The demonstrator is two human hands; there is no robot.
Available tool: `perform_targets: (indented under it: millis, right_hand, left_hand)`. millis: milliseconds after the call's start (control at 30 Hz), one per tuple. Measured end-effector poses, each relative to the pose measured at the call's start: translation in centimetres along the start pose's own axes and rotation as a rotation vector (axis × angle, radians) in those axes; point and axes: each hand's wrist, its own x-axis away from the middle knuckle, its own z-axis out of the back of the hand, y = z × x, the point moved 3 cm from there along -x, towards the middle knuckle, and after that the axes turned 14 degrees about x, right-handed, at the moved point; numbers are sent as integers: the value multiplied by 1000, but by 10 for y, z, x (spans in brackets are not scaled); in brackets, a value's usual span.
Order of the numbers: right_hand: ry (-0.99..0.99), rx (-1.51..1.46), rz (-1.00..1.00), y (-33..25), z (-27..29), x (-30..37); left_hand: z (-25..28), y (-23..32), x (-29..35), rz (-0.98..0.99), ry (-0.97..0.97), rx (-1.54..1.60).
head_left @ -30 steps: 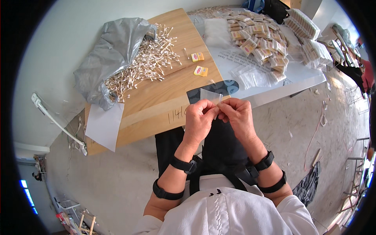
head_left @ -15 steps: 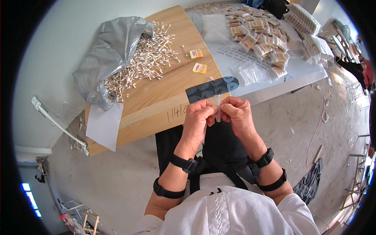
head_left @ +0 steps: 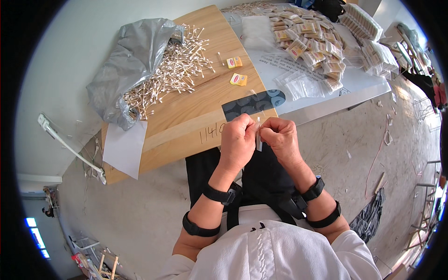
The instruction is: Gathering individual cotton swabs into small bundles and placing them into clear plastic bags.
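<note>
Just past the table's near edge, a small clear plastic bag [head_left: 259, 143] is pinched between my two hands, seen nearly edge-on. My left hand [head_left: 237, 142] is closed on its left side, and my right hand [head_left: 281, 139] grips the right side with bent fingers. Beyond the hands lies a dark patterned strip [head_left: 247, 103] on the wooden table [head_left: 186, 116]. Two small yellow-and-white cards [head_left: 238, 79] rest farther up, beside a single cotton swab [head_left: 220, 58]. Loose cotton swabs [head_left: 172, 70] spill in a heap from a grey plastic bag [head_left: 128, 60] at the left.
Flat clear bags [head_left: 305, 85] lie on a white board [head_left: 322, 102] at the right. Behind them is a heap of packed swabs [head_left: 308, 39], with more packs [head_left: 359, 23] stacked farther right. A white sheet [head_left: 125, 151] overhangs the table's left end.
The small bag has turned and sits lower between my fingers. My left hand has risen slightly and rolled over, while my right hand has shifted a little.
</note>
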Motion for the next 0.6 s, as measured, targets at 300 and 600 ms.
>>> perform_targets:
  millis: [300, 600]
  right_hand:
    - [29, -268, -122, 5, 6, -2]
    - [63, 139, 161, -1, 8, -2]
  left_hand:
    - [6, -8, 3, 484, 18, 442]
    - [-6, -1, -9, 56, 0, 142]
